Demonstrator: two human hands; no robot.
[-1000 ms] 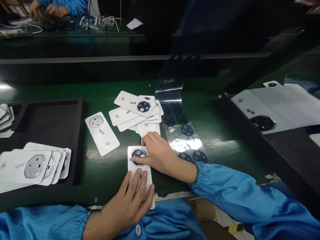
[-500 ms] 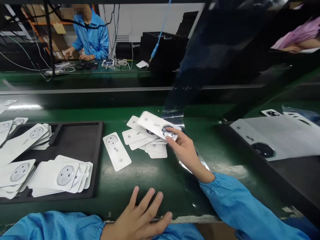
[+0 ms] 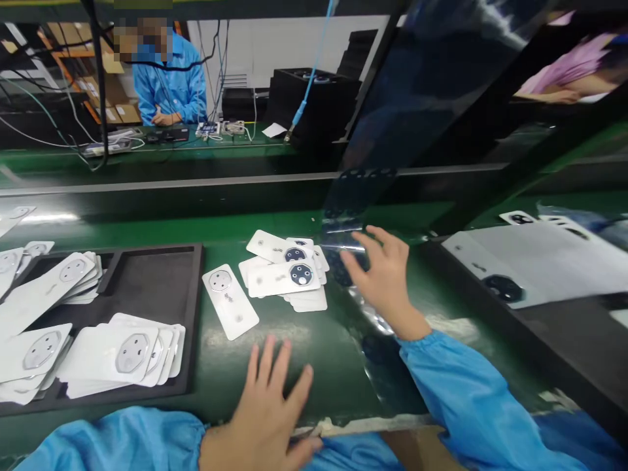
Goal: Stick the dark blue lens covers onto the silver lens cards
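Observation:
My right hand is at the strip of clear film, fingers bent and apart, with no panel in it. Whether the fingertips touch the film I cannot tell. Left of it lies a loose pile of white phone-shaped panels; the top white panel has a dark octagonal camera patch. A single white panel with a pale round patch lies apart, further left. My left hand is spread, palm down, over the near part of the green bench, holding nothing.
A black tray at left carries several stacks of white panels. On the right, another dark tray bears white panels with dark patches. Across the bench sits a person in blue; cables hang at upper left.
My right hand has let go of the white panel, which now lies on the pile, and has moved right to the film. My left hand has shifted slightly forward and left.

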